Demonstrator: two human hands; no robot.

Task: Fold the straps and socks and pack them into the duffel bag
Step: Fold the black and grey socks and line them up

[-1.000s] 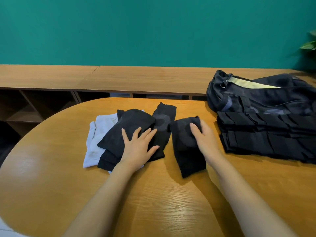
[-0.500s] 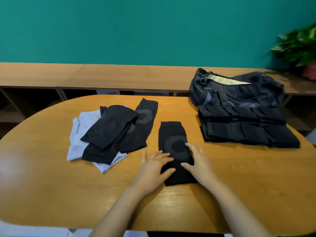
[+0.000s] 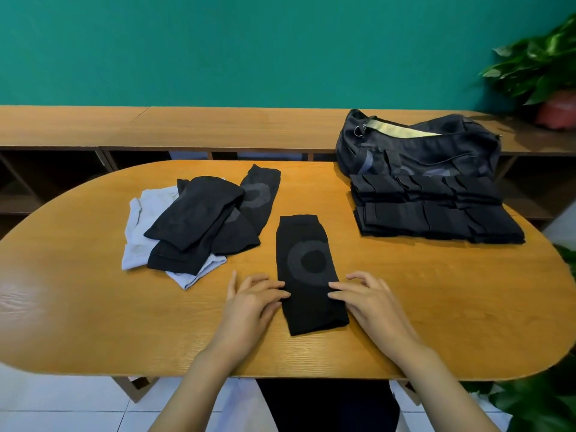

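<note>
A black strap with a grey ring pattern [image 3: 307, 269] lies flat and lengthwise on the oval wooden table [image 3: 93, 300], near the front edge. My left hand [image 3: 254, 302] touches its left edge with relaxed fingers. My right hand [image 3: 366, 299] touches its right edge the same way. A loose pile of black straps [image 3: 202, 222] lies on pale grey socks [image 3: 140, 226] at centre left. A neat stack of folded black items [image 3: 433, 213] sits at the right. Behind it stands the dark duffel bag [image 3: 417, 148], its zip open and a pale lining showing.
A low wooden shelf unit [image 3: 218, 129] runs along the teal wall behind the table. A potted plant [image 3: 542, 70] stands at the far right, and more leaves [image 3: 536, 400] show at the lower right. White floor tiles lie below the table's front edge.
My left hand left the pile and came to the single strap. The strap now lies flat nearer the front edge, with one hand on each side. The camera pulled back.
</note>
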